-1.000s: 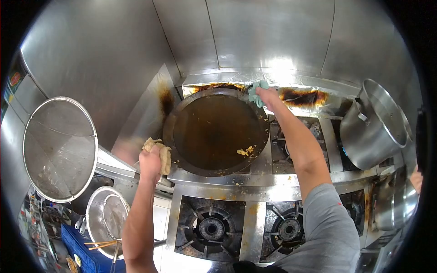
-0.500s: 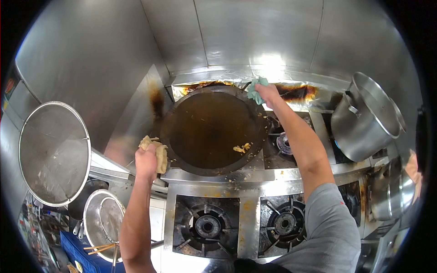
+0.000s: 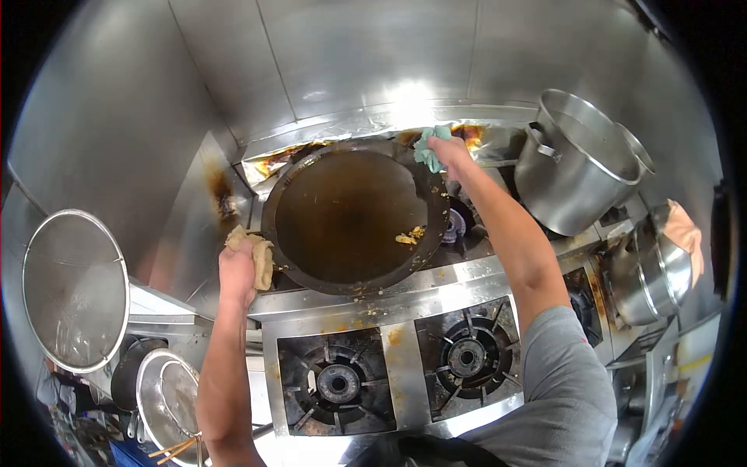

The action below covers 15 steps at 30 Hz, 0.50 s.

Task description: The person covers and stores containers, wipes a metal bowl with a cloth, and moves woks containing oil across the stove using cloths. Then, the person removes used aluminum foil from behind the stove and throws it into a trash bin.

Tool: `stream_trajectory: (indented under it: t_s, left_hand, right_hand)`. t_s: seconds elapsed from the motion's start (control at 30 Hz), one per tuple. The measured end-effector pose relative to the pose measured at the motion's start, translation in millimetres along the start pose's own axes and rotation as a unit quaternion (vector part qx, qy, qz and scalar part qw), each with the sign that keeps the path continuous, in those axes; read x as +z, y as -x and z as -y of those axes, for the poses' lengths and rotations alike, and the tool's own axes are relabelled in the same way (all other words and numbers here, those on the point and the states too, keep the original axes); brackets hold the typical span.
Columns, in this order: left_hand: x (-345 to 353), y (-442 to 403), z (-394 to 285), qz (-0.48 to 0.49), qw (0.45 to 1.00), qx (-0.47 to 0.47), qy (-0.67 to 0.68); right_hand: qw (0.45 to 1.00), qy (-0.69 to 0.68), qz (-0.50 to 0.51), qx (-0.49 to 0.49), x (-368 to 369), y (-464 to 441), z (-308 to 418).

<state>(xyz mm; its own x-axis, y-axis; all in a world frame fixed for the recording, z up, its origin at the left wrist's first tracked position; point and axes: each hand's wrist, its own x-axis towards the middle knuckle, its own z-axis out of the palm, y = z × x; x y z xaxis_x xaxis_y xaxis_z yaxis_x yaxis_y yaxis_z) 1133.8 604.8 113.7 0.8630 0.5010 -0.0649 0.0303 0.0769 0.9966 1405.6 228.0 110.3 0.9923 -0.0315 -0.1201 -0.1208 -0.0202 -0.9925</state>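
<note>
A wide dark wok (image 3: 285, 268) stands at the back of the stove, filled with brown liquid (image 3: 342, 210). Yellow food bits (image 3: 410, 235) lie near its right inner edge. My left hand (image 3: 237, 272) is closed round a folded beige cloth (image 3: 261, 261) at the wok's left side; any handle there is hidden. At the far right rim, my right hand (image 3: 450, 154) grips a green cloth (image 3: 427, 151) pressed against the wok, covering the handle area.
A tall steel pot (image 3: 564, 183) stands right of the wok, with another steel pot (image 3: 650, 268) nearer. Two front burners (image 3: 338, 384) (image 3: 467, 356) lie before the wok. At left are a round mesh strainer (image 3: 76, 292), a steel bowl (image 3: 159, 397) and chopsticks (image 3: 175, 449).
My view has turned to the right. Relative to the stove and foil, the wok has shifted right, nearer the back right burner, with both hands still on the cloths.
</note>
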Motion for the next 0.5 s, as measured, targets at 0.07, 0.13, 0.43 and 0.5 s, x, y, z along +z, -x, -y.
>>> stream_trajectory:
  t_s: [0.07,0.13,0.43,0.5]
  left_hand:
    - [10.9,-0.2,1.8,0.018,1.0,-0.006,-0.008]
    - [23.1,-1.4,3.1,0.033,0.999,-0.009,-0.01]
    - [80.1,-28.7,30.1,0.128,0.992,-0.018,-0.008]
    - [96.5,-31.1,29.4,0.142,0.989,-0.025,-0.018]
  right_hand:
    - [1.0,0.008,-0.025,0.011,-17.3,4.7,-0.7]
    - [0.999,0.008,-0.046,0.013,-36.4,13.6,-2.0]
    - [0.993,0.003,-0.114,-0.01,-122.1,39.5,-16.9]
    - [0.99,0.021,-0.136,0.003,-147.5,29.8,-30.0]
